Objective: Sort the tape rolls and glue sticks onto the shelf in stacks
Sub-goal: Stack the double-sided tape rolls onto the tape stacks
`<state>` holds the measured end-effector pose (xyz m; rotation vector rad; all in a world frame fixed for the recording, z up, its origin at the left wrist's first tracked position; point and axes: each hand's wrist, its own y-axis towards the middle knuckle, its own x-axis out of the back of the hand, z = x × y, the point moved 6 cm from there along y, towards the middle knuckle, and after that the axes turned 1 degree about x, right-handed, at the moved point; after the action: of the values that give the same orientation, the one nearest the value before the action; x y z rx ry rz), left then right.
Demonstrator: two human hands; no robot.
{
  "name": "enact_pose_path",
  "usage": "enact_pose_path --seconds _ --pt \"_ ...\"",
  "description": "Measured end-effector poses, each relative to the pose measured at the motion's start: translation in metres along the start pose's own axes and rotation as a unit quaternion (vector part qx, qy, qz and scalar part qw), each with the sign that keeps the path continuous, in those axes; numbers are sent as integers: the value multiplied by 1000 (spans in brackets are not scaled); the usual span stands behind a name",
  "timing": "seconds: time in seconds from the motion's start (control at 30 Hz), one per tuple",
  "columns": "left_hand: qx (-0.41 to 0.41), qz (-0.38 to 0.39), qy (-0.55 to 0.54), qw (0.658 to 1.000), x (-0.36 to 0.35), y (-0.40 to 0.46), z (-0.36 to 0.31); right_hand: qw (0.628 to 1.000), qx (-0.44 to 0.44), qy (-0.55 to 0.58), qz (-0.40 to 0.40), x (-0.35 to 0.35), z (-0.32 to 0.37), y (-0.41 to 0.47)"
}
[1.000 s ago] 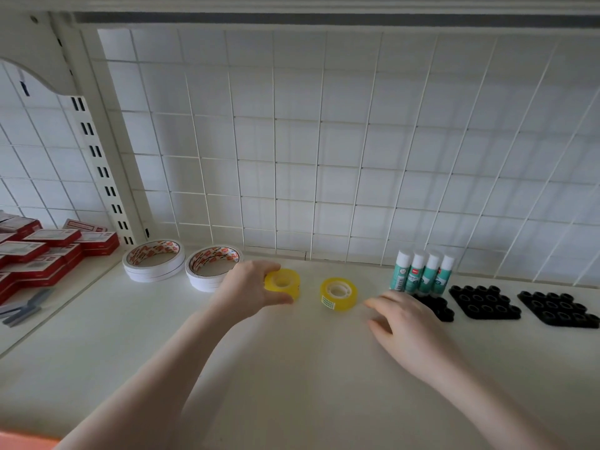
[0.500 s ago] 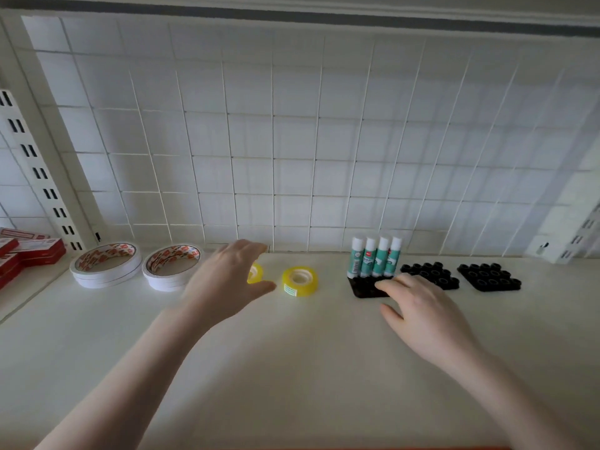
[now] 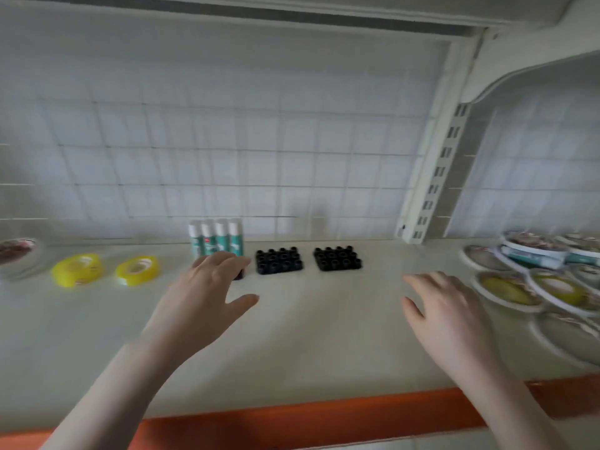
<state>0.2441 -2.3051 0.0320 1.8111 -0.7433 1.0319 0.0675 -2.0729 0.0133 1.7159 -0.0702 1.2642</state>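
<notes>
Two yellow tape rolls [image 3: 77, 269] [image 3: 138, 270] lie side by side on the white shelf [image 3: 308, 336] at the left. Several green-and-white glue sticks [image 3: 216, 238] stand upright in a row at the back, on a black holder partly hidden by my left hand [image 3: 207, 297]. That hand hovers with fingers spread just in front of the sticks and holds nothing. My right hand [image 3: 444, 313] hovers open over the shelf further right, near a pile of round tape rolls [image 3: 532, 287]. The picture is blurred.
Two empty black peg holders [image 3: 279, 261] [image 3: 337, 258] sit right of the glue sticks. A large white tape roll [image 3: 18, 251] shows at the far left edge. A slotted shelf upright [image 3: 431, 190] stands at the back right. An orange strip [image 3: 292, 420] marks the shelf's front edge.
The view has swung to the right. My left hand let go of the yellow roll and moved right to the glue sticks; my right hand moved right toward the pile of round rolls.
</notes>
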Motion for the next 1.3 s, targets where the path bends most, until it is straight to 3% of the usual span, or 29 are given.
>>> enact_pose_path --seconds 0.33,0.8,0.97,1.17,1.3 --pt "-1 25 -51 998 -63 25 -143 999 -37 18 -28 40 -156 -27" --pt "-102 59 -90 989 -107 59 -242 993 -120 12 5 58 -242 -57" --pt "-83 34 -82 993 -113 67 -267 998 -36 44 3 42 -253 -39" --pt "-9 32 -68 997 -130 62 -285 992 80 77 54 9 -257 -29" --pt "26 31 -59 997 -138 54 -288 989 99 98 40 4 -262 -27"
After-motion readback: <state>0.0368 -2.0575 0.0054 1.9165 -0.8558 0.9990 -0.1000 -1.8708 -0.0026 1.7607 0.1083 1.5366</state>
